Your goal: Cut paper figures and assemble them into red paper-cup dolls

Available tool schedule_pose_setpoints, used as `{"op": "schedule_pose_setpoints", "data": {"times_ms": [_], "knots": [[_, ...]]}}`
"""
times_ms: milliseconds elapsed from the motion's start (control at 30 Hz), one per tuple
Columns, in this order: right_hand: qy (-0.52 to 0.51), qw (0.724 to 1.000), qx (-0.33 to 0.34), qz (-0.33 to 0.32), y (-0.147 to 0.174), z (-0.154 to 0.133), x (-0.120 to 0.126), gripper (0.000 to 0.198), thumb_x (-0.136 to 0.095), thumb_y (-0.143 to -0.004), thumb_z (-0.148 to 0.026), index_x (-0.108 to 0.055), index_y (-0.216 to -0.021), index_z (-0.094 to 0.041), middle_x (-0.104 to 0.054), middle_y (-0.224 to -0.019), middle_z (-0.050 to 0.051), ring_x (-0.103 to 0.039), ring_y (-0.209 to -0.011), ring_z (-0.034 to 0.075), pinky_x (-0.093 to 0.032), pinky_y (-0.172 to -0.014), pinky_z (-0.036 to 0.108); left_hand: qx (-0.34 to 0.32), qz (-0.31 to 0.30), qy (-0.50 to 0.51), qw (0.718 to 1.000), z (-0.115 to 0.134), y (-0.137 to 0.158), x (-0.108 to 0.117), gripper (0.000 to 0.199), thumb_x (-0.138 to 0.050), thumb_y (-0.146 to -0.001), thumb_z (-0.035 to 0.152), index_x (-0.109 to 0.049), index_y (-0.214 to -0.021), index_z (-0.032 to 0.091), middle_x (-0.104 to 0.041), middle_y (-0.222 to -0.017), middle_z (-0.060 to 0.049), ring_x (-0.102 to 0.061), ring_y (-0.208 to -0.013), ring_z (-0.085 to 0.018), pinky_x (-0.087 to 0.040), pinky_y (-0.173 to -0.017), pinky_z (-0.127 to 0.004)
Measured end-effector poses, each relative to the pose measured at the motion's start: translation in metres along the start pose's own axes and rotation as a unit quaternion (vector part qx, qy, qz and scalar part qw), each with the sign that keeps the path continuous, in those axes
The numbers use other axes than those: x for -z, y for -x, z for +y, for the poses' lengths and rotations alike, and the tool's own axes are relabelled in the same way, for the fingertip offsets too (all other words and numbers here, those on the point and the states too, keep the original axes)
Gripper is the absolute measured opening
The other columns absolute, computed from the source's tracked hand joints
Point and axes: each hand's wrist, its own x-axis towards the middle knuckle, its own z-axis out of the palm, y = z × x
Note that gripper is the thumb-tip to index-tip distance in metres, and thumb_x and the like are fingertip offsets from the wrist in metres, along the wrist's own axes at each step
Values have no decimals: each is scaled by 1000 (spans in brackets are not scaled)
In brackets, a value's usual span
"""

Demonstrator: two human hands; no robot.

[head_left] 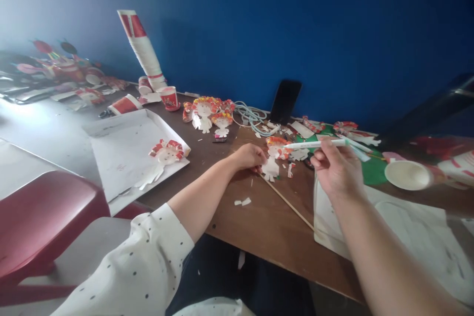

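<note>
My left hand (252,157) is closed, its fingertips pinching the edge of a paper doll cutout (271,169) with curled red-and-white paper hair. My right hand (338,168) grips a white marker pen (307,144) with a green end, its tip pointing left towards the doll's head. A thin wooden stick (287,201) slants across the brown table from beside my left hand towards the lower right. Small paper scraps (243,202) lie in front of the doll.
More paper dolls (222,124) stand near the blue wall, beside a coiled cable (254,117) and a leaning phone (286,101). A white tray (122,138) is on the left, a white board (414,217) at right. Paper cups (169,98) and a red chair (48,217) are also around.
</note>
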Motion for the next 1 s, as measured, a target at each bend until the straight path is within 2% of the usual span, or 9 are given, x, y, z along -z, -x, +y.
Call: {"op": "schedule_pose_setpoints", "data": {"times_ms": [200, 267, 300, 367, 433, 600, 767, 900, 1000], "knots": [[92, 996, -6, 2, 3, 15, 3, 33, -65, -76, -52, -58, -79, -20, -67, -75, 2, -54, -46, 9, -41, -37, 19, 32, 12, -59, 998, 4, 4, 0, 17, -64, -75, 31, -60, -78, 14, -63, -56, -2, -63, -55, -13, -50, -54, -21], [111, 994, -12, 4, 2, 19, 6, 34, -60, -79, -55, -56, -81, -21, -68, -70, 2, -56, -43, 11, -41, -35, 21, 28, 47, -120, 991, 8, 9, 1, 24, -63, -76, 38, -60, -80, 15, -66, -63, -5, -65, -59, -15, -50, -58, -23], [115, 993, -15, 5, 1, 20, 7, 34, -57, -80, -56, -55, -82, -22, -68, -67, 2, -57, -43, 12, -42, -35, 22, 13, 84, -170, 982, 11, 12, 1, 26, -61, -76, 40, -61, -81, 15, -67, -68, -7, -65, -64, -16, -51, -62, -24], [120, 993, -16, 2, 0, 22, 9, 34, -54, -82, -57, -53, -81, -24, -66, -62, 1, -59, -43, 14, -43, -36, 24, -47, 171, -289, 941, 16, 22, -1, 24, -60, -77, 37, -62, -83, 15, -67, -82, -11, -65, -79, -20, -50, -73, -29], [129, 992, -4, 0, 0, 22, 9, 32, -52, -83, -57, -51, -81, -25, -64, -58, 1, -61, -45, 17, -46, -38, 27, -120, 194, -373, 899, 19, 34, -6, 18, -50, -83, 26, -63, -85, 15, -66, -92, -12, -63, -87, -22, -49, -80, -32], [141, 989, 37, -15, 9, 17, 1, 28, -54, -84, -53, -49, -93, -26, -67, -66, 2, -65, -53, 20, -51, -46, 32, -227, 127, -477, 840, 12, 57, -21, 24, -40, -87, 19, -64, -87, 15, -63, -93, -9, -58, -92, -22, -47, -84, -33], [181, 980, 56, -51, 20, 16, -9, 36, -67, -79, -38, -49, -107, -25, -66, -76, 0, -65, -61, 16, -54, -59, 31, -284, 63, -470, 833, 1, 62, -23, 26, -41, -87, 17, -65, -98, 17, -63, -98, -8, -54, -97, -20, -44, -91, -31], [234, 964, 60, -109, 23, 22, -9, 30, -63, -83, -35, -52, -109, -24, -67, -89, 3, -66, -70, 17, -54, -65, 31, -264, 28, -493, 829, 2, 63, -24, 27, -39, -88, 17, -64, -100, 16, -62, -100, -9, -54, -94, -21, -46, -85, -33], [322, 935, 81, -123, 23, 26, -6, 17, -59, -86, -35, -59, -99, -24, -69, -90, 4, -66, -74, 18, -54, -67, 33, -232, 7, -505, 831, 4, 62, -26, 28, -39, -88, 18, -63, -101, 15, -62, -99, -10, -53, -90, -22, -47, -80, -34]]}}
